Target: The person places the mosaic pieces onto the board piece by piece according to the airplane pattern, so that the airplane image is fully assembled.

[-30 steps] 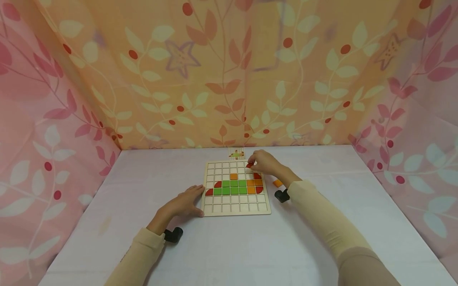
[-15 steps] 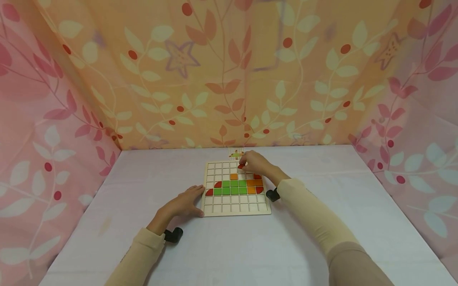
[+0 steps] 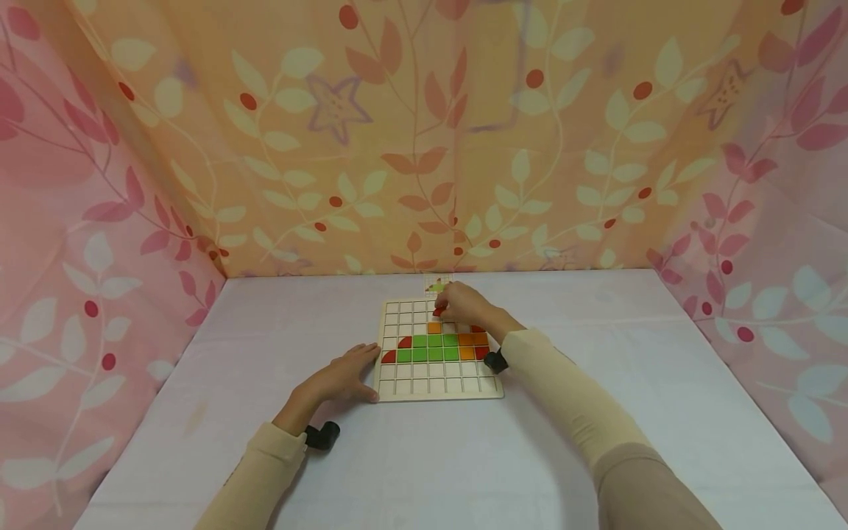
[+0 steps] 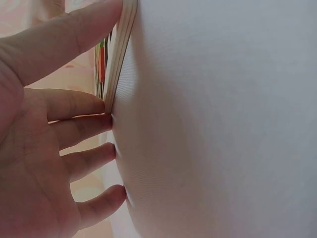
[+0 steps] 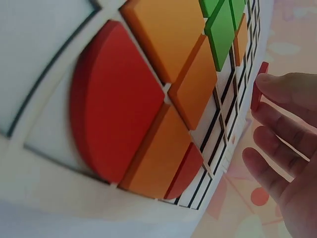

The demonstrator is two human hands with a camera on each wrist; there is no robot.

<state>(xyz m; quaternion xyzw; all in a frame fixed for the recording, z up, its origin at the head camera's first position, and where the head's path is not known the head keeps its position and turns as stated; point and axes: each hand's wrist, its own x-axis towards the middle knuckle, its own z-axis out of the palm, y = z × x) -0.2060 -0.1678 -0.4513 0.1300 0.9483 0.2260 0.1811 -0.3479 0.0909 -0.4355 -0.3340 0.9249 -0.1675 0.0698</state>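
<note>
A wooden grid board (image 3: 437,385) lies on the table with green tiles (image 3: 427,347), orange tiles (image 3: 467,346) and rounded red tiles (image 5: 116,106) set in its cells. One orange square tile (image 3: 433,328) sits above the green rows. My right hand (image 3: 464,303) pinches a red tile (image 5: 259,87) between thumb and forefinger, just over the board's upper cells; its other fingers are spread loosely. My left hand (image 3: 341,374) rests against the board's left edge, fingers extended. In the left wrist view its thumb (image 4: 74,37) touches the board's side and its fingertips meet the cloth.
A small pattern card (image 3: 434,283) lies behind the board, partly covered by the right hand. White cloth (image 3: 424,464) covers the table. Patterned curtains (image 3: 424,147) enclose the back and both sides. A black wrist camera (image 3: 495,361) overlaps the board's right edge.
My right hand has carried the red tile leftward across the top of the board. The loose orange tile right of the board has become hidden behind the right arm. My left hand stays put.
</note>
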